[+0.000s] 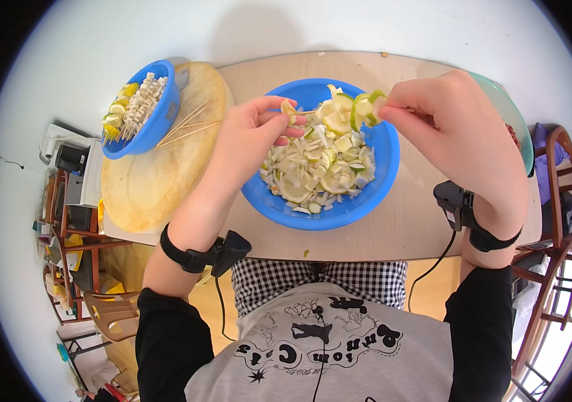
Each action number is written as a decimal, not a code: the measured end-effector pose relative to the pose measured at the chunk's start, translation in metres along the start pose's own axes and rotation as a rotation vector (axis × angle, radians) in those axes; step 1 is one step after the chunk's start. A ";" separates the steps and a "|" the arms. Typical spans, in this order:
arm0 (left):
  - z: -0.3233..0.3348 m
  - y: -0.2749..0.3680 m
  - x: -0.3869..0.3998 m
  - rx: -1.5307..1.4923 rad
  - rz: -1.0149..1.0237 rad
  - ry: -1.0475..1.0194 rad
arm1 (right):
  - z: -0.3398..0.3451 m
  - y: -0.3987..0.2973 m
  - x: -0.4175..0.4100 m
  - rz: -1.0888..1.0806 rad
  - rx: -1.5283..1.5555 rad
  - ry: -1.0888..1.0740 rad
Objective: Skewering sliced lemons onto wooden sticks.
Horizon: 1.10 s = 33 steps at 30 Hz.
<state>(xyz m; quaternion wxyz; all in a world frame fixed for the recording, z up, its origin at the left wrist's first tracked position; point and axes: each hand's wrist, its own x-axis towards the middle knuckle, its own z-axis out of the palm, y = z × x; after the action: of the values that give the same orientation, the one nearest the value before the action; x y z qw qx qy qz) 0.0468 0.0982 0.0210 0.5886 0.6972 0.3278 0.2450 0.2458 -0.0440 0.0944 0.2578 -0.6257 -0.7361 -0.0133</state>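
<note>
Between my hands a thin wooden skewer carries several pale and green-edged slices (337,111), held above a large blue plastic bowl (316,221). My right hand (441,120) pinches the skewer's right end by the slices. My left hand (255,130) holds a small yellowish piece (288,109) between thumb and finger at the skewer's other end. Chopped whitish pieces (296,156) and round green-rimmed slices lie in the bowl. At the left, a smaller blue bowl (167,108) holds filled skewers (142,108), some with white cubes, some with yellow-green slices.
A round wooden board (155,196) on the table's left side bears the smaller bowl and several bare skewers (185,125). A translucent green bowl (522,120) with reddish contents stands at the right, partly behind my right hand. Wooden chairs (557,201) stand beyond the table's right edge.
</note>
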 end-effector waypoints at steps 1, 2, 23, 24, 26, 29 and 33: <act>0.000 0.000 0.000 0.002 0.002 0.006 | 0.001 0.001 0.000 -0.009 0.001 0.010; 0.001 0.000 0.000 0.002 0.002 0.005 | 0.001 0.001 0.000 -0.018 0.002 0.019; 0.012 -0.006 0.000 0.266 0.227 0.273 | 0.027 -0.032 -0.011 0.015 -0.181 0.085; 0.011 -0.007 0.001 0.230 0.263 0.303 | 0.029 -0.034 -0.011 0.015 -0.180 0.085; 0.009 -0.006 0.001 0.194 0.299 0.336 | 0.034 -0.036 -0.011 -0.004 -0.197 0.085; 0.007 -0.006 0.001 0.165 0.290 0.350 | 0.038 -0.040 -0.012 0.009 -0.156 0.111; 0.006 -0.009 -0.003 0.151 0.314 0.337 | 0.042 -0.043 -0.012 -0.021 -0.130 0.119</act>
<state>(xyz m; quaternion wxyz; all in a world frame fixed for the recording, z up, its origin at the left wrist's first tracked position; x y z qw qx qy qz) 0.0477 0.0930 0.0113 0.4262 0.7310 0.3262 0.4213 0.1918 -0.0499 0.0659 0.2597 -0.6314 -0.7237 -0.1008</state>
